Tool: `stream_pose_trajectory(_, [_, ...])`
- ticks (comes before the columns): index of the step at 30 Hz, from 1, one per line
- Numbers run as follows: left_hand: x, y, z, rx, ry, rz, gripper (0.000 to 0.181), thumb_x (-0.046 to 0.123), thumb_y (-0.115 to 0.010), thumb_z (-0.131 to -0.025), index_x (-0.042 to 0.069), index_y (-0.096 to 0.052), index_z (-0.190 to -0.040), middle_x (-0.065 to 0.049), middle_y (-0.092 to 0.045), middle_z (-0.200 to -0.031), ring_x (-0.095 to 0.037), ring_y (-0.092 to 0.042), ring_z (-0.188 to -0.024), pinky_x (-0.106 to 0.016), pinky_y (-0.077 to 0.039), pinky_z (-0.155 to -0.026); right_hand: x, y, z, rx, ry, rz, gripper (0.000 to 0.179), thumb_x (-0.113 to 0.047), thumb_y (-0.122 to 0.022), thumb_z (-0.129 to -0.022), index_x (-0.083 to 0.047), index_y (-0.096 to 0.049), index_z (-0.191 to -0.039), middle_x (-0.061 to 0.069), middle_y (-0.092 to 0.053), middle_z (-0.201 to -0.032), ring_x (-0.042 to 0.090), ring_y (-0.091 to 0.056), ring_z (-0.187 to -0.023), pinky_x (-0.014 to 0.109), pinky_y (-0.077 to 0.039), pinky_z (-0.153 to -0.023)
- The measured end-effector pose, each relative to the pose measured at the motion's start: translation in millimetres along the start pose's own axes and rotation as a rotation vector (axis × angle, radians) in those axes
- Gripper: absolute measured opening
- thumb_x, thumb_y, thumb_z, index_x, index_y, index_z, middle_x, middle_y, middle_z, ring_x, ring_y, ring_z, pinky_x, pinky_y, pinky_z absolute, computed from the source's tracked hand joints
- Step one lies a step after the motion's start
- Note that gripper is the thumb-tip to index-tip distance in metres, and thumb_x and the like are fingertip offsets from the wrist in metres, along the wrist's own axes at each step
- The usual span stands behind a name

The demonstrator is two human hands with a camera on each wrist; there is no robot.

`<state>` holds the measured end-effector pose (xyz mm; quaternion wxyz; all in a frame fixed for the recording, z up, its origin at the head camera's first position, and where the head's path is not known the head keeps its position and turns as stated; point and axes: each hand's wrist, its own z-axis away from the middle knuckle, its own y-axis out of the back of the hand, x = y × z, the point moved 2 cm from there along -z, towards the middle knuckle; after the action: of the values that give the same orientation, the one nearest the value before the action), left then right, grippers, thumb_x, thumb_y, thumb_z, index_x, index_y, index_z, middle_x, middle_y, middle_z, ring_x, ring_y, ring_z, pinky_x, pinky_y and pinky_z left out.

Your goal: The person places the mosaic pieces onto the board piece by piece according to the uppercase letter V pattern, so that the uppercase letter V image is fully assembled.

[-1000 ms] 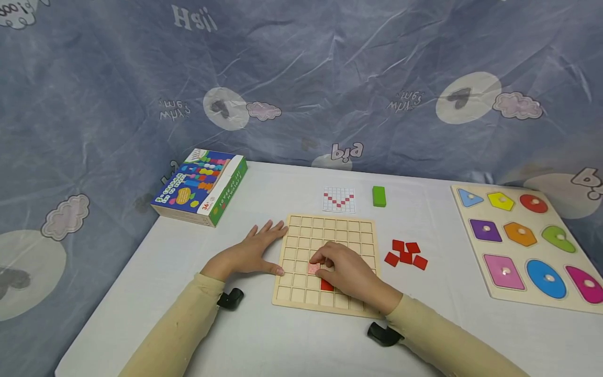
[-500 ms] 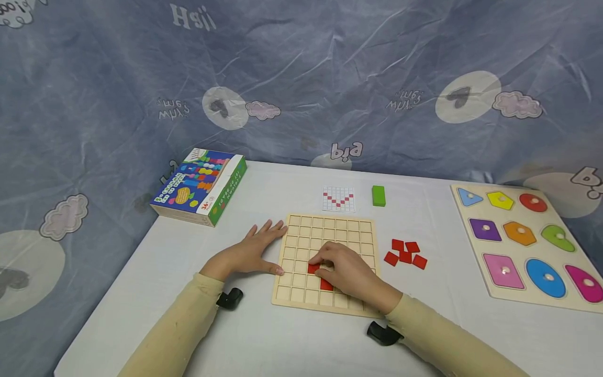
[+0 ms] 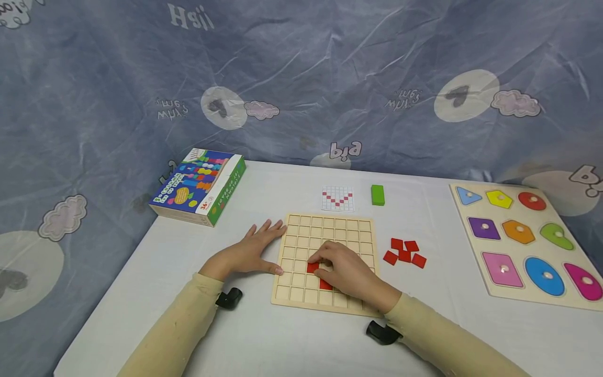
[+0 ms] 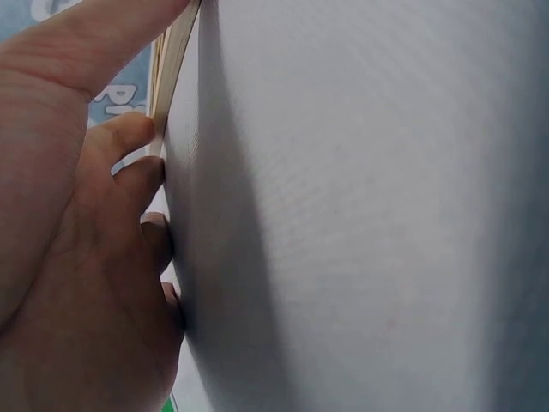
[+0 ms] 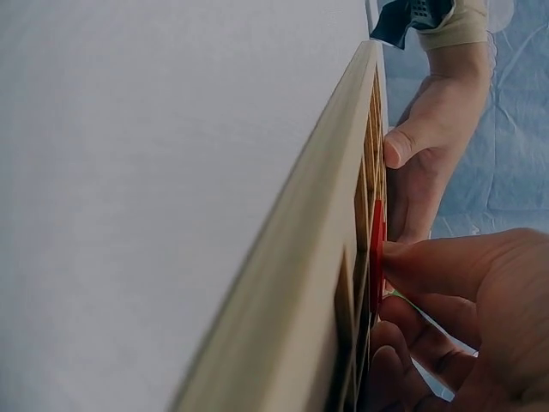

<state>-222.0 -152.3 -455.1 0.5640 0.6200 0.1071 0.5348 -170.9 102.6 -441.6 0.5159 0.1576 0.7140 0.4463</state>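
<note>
A wooden grid board lies on the white table. My right hand is over its middle, pinching a red square tile between thumb and fingertips at one of the cells. Diagonally below it, a second red tile sits in a cell, partly covered by the hand. In the right wrist view, thumb and fingers of the right hand come down close to the board's face, beside red. With fingers spread, my left hand rests at the board's left edge, its thumb touching the rim.
Several loose red tiles lie right of the board. Behind it are a printed pattern card and a green block. A game box stands back left; a shape puzzle with knobs lies at the right.
The pinched tile looked pale pink a second ago and now looks plain red. Both hands stay where they were; the whole view has shifted very slightly.
</note>
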Motion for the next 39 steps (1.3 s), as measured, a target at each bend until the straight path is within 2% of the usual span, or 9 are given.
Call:
stream_pose_trajectory(9, [0.7,0.5,-0.3,-0.005,0.013,0.002,0.111,0.054,-0.084,-0.078,0.016,-0.023,-0.164,-0.004,-0.011,-0.171,-0.029,0.003,-0.157,-0.053,0.006,-0.125,1.5,1.7,2.3,0.004,-0.010,-0.040,0.021,-0.016,-0.077,-0.089,-0.019,-0.076,-0.110,-0.008,-0.065,-0.102,0.011,-0.056,-0.086,0.029,-0.050,-0.077])
stream_pose_trajectory(19, [0.7,-0.7,-1.5,0.001,0.034,-0.011,0.112,0.055,-0.084,-0.077,0.019,-0.023,-0.164,-0.002,-0.011,-0.171,-0.027,0.003,-0.157,-0.052,0.006,-0.125,4.2,6.5,7.8,0.032,-0.036,-0.071,0.017,-0.016,-0.075,-0.091,-0.018,-0.076,-0.108,-0.009,-0.060,-0.092,0.012,-0.056,-0.083,0.025,-0.049,-0.073])
stream_pose_trajectory(39, [-1.5,-2.2,-2.4,0.005,0.034,-0.005,0.113,0.056,-0.085,-0.075,0.019,-0.024,-0.164,-0.002,-0.011,-0.171,-0.027,0.004,-0.157,-0.051,0.007,-0.125,12.7,17.0,21.5,0.053,-0.049,-0.084,0.017,-0.016,-0.077,-0.090,-0.021,-0.075,-0.106,-0.015,-0.059,-0.088,0.011,-0.058,-0.082,0.024,-0.051,-0.073])
